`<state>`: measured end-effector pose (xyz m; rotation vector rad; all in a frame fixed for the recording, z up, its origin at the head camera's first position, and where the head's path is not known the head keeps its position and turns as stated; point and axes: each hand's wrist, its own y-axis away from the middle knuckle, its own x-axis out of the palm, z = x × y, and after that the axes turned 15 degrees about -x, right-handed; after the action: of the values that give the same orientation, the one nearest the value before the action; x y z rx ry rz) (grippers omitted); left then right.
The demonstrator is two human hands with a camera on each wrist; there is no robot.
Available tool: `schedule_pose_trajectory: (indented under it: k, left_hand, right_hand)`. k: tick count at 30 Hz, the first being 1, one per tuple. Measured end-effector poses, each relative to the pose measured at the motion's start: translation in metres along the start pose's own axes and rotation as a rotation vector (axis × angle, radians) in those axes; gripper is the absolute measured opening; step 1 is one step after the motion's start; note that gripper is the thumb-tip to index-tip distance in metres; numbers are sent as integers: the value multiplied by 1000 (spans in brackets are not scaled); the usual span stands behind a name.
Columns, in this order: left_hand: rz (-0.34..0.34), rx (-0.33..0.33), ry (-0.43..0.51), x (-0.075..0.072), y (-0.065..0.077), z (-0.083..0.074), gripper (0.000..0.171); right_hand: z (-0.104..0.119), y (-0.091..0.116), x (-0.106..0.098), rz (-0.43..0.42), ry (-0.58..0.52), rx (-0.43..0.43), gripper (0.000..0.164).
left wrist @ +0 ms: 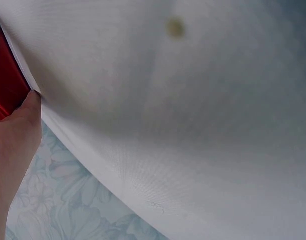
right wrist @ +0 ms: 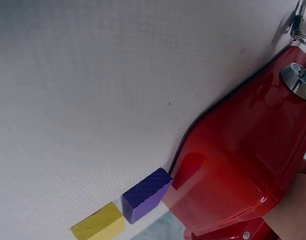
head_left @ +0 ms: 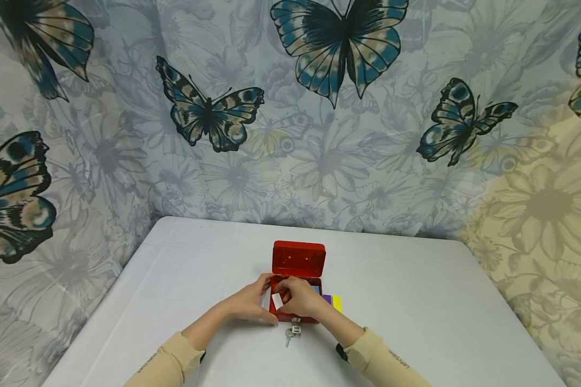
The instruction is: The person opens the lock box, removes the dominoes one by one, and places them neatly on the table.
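A small red metal cash box stands on the table with its lid raised at the back. My left hand grips the box's left side, thumb at the front corner and fingers toward the back. My right hand reaches into the box from the right, its fingers and thumb pinching a white block. Something blue shows inside the box, partly covered by this hand. The box's front lock carries keys on a ring, which lie in front of the box.
Close to the box's right side are a purple block and a yellow block, side by side. A white cloth covers the table. Butterfly-patterned fabric hangs behind and beside it.
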<state>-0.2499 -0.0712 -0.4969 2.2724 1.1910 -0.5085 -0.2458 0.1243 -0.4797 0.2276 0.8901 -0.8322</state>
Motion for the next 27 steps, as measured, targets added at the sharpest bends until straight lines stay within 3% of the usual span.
schedule_pose_trajectory:
  k: [27]
  left_hand:
    - [-4,-7,-11,1,-1,1,102]
  right_hand:
    - [-4,1,2,-6,22,-13,31]
